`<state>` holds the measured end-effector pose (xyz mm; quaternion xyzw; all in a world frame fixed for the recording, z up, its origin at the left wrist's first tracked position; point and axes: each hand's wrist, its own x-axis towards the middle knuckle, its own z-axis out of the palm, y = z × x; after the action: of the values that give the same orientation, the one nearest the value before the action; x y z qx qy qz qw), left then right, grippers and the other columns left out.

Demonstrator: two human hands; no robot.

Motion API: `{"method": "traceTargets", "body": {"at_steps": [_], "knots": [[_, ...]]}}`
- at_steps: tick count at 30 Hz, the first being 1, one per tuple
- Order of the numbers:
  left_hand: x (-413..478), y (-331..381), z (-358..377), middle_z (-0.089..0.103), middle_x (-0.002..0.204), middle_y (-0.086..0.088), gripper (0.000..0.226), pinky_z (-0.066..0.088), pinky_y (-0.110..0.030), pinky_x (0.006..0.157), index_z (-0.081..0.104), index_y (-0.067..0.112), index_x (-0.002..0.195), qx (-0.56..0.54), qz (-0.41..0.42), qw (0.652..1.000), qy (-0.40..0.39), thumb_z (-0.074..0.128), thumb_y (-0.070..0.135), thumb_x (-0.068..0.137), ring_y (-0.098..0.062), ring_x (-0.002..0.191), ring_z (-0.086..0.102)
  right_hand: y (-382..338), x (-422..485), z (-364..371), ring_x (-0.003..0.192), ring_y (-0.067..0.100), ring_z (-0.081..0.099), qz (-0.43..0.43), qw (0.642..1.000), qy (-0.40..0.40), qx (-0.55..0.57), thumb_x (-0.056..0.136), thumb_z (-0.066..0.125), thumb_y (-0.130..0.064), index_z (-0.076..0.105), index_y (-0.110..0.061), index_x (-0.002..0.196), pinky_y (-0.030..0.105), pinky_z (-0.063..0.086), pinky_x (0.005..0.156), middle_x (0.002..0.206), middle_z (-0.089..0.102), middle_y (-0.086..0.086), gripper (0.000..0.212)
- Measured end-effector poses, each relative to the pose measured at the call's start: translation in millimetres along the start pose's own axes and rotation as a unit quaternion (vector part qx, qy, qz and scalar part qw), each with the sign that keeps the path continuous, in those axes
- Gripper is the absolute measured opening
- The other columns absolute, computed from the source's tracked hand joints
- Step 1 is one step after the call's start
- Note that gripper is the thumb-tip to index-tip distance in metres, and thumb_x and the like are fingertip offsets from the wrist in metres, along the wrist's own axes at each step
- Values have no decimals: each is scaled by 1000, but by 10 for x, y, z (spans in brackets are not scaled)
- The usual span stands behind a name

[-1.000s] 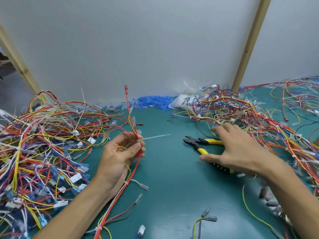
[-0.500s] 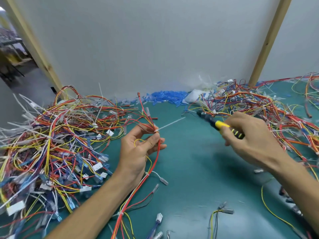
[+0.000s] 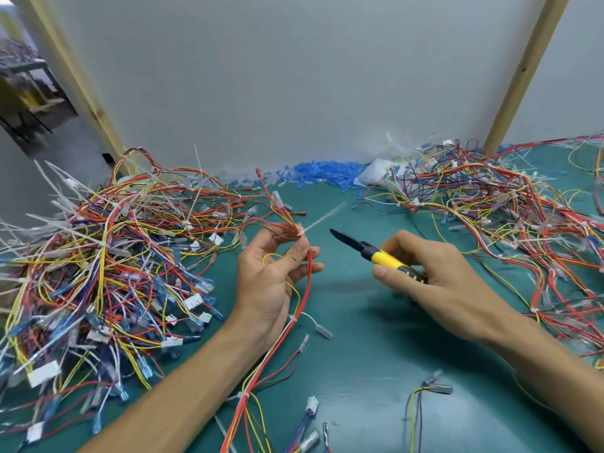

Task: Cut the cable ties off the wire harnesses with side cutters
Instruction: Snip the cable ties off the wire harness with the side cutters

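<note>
Head | left hand point(image 3: 268, 282) pinches harness point(image 3: 308, 282) at cable tie point(image 3: 322, 219) | right hand point(image 3: 441, 276) grips side cutters point(image 3: 376, 253) — now nearer it

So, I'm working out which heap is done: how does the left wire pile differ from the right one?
The left pile is heaped high and dense; the right pile lies spread out flatter. The left pile bristles with long white tie tails and blue connectors; the right pile shows fewer of both, mostly red and yellow wire. Both are tangled harnesses on the green mat.
</note>
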<state>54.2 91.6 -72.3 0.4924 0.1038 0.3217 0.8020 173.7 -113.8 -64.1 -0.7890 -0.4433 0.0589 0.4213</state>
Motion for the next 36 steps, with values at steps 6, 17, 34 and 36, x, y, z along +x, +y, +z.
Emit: {"method": "traceTargets", "body": {"at_steps": [6, 17, 34, 36], "knots": [[-17, -41, 8, 69, 87, -1, 12, 59, -26, 60, 71, 14, 87, 6, 5, 1000, -9, 75, 9, 76, -20, 72, 73, 28, -1, 34, 83, 13, 57, -21, 998, 3, -59, 92, 60, -61, 59, -30, 100, 20, 40, 66, 91, 61, -16, 32], [-38, -60, 55, 66, 96, -11, 20, 59, -27, 60, 64, 3, 97, 47, 3, 998, -32, 72, 6, 79, -20, 71, 74, -46, -1, 102, 73, 16, 56, -41, 998, 21, -32, 92, 66, -53, 62, -27, 94, 23, 40, 62, 80, 63, -10, 27], [-28, -58, 23, 71, 74, 1, 18, 60, -27, 60, 67, 3, 93, 61, 37, 997, -25, 76, 8, 78, -20, 69, 73, -46, -1, 83, 76, 19, 57, -28, 998, 44, -28, 91, 66, -54, 61, -28, 95, 29, 43, 65, 81, 64, -5, 27], [-29, -59, 15, 70, 74, 0, 14, 60, -28, 60, 68, 6, 91, 65, 43, 997, -24, 76, 6, 79, -21, 70, 74, -40, 4, 87, 76, 18, 57, -27, 998, 45, -31, 91, 65, -56, 62, -28, 95, 30, 43, 66, 80, 64, -5, 29]]}}
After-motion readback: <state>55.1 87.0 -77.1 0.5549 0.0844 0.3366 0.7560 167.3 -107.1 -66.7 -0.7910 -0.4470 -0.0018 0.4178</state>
